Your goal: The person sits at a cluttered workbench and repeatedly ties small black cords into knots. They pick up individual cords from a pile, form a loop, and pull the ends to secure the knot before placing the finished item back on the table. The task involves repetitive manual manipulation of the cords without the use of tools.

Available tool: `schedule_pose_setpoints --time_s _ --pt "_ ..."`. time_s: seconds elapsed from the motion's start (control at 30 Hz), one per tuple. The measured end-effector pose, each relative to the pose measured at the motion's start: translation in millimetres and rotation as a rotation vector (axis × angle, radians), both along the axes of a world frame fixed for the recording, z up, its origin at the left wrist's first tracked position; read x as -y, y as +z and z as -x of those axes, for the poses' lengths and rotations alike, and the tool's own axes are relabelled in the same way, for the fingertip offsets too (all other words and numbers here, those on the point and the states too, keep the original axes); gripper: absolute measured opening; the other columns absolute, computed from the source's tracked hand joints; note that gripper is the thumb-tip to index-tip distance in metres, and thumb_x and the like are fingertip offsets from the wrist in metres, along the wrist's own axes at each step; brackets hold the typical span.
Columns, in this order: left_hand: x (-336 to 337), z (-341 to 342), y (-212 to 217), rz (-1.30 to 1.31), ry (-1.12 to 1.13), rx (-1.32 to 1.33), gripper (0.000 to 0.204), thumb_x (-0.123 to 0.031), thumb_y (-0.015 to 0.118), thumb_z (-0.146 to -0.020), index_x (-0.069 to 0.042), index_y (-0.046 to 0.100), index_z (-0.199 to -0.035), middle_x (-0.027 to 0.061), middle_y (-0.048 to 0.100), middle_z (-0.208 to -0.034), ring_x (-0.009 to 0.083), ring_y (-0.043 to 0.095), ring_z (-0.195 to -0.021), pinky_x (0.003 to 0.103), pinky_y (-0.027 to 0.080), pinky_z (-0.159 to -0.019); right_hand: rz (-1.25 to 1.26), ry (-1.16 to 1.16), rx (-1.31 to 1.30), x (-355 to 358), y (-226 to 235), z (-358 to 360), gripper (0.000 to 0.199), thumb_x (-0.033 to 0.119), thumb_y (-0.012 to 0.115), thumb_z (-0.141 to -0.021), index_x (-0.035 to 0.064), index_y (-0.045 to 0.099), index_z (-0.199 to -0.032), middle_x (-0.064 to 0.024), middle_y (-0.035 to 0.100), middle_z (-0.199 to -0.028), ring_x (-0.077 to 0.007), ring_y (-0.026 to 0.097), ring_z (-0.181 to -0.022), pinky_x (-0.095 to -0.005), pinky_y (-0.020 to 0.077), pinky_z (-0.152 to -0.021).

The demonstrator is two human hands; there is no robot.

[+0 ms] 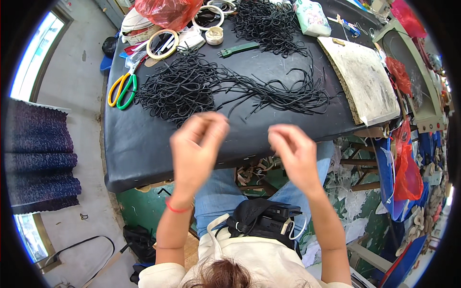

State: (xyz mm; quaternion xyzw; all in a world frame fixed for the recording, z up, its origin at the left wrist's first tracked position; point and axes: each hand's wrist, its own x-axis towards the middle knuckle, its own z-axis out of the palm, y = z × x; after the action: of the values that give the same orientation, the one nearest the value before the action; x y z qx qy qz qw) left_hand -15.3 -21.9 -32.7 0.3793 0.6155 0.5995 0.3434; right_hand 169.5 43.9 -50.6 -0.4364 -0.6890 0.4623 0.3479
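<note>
My left hand (198, 150) hovers over the table's near edge, just below a tangled pile of black cords (177, 89). Its thumb and fingers come together in a pinch, a little blurred. Level with it, my right hand (297, 154) is also pinched, below a loose bundle of black cord lengths (288, 96). The hands are apart. Whatever may be between their fingertips is too small or blurred to make out. The bundle stretches rightward from the left pile, and another heap of black cords (261, 24) lies at the far side.
Scissors (126, 89) with yellow and green handles lie at the table's left. Behind are tape rolls (162, 44), a small round tub (214, 35), a green strip-shaped tool (238, 49) and a red plastic bag (168, 10). A worn board (362, 79) covers the right side of the black table (139, 153).
</note>
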Motion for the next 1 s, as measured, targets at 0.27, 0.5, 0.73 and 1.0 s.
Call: schedule_pose_setpoints --time_s 0.27,0.5,0.73,1.0 --pt "-49.3 54.9 10.4 -0.128 0.622 -1.157 0.023 -0.014 0.065 -0.078 -0.007 0.063 -0.100 0.0080 0.057 -0.101 0.0253 0.046 -0.106 0.036 0.033 -0.093 -0.822 -0.110 0.536 -70.7 -26.5 14.2 0.009 0.012 0.064 -0.077 0.0075 0.063 -0.085 -0.0041 0.054 -0.085 -0.0219 0.051 -0.084 -0.0339 0.0379 -0.071" --pt "-56.5 -18.2 -4.7 -0.373 -0.004 -0.888 0.025 -0.007 0.060 -0.081 -0.006 0.062 -0.106 0.0132 0.058 -0.112 0.0296 0.050 -0.114 0.038 0.039 -0.095 -1.066 -0.186 0.538 -69.3 11.9 12.5 0.013 0.011 0.064 -0.078 0.0087 0.065 -0.091 -0.0012 0.061 -0.093 -0.0176 0.055 -0.090 -0.0345 0.0346 -0.084" --pt "-71.5 -16.8 16.4 -0.263 -0.282 -0.434 0.014 -0.005 0.056 -0.085 -0.001 0.064 -0.095 0.0077 0.061 -0.083 0.0120 0.058 -0.072 0.023 0.045 -0.065 -1.077 -0.156 0.310 -56.0 39.1 5.0 0.021 0.000 0.065 -0.076 0.0043 0.063 -0.096 -0.0074 0.057 -0.082 -0.0212 0.057 -0.073 -0.0344 0.0467 -0.069" --pt "-28.2 -15.0 8.3 0.152 -0.435 0.373 0.021 -0.019 0.055 -0.090 0.000 0.061 -0.099 0.0082 0.066 -0.082 0.0146 0.064 -0.080 0.025 0.051 -0.068 -0.761 -0.244 0.154 -42.1 36.9 8.2 0.014 0.002 0.065 -0.077 0.0039 0.061 -0.090 -0.0084 0.056 -0.078 -0.0228 0.056 -0.066 -0.0314 0.0463 -0.059"
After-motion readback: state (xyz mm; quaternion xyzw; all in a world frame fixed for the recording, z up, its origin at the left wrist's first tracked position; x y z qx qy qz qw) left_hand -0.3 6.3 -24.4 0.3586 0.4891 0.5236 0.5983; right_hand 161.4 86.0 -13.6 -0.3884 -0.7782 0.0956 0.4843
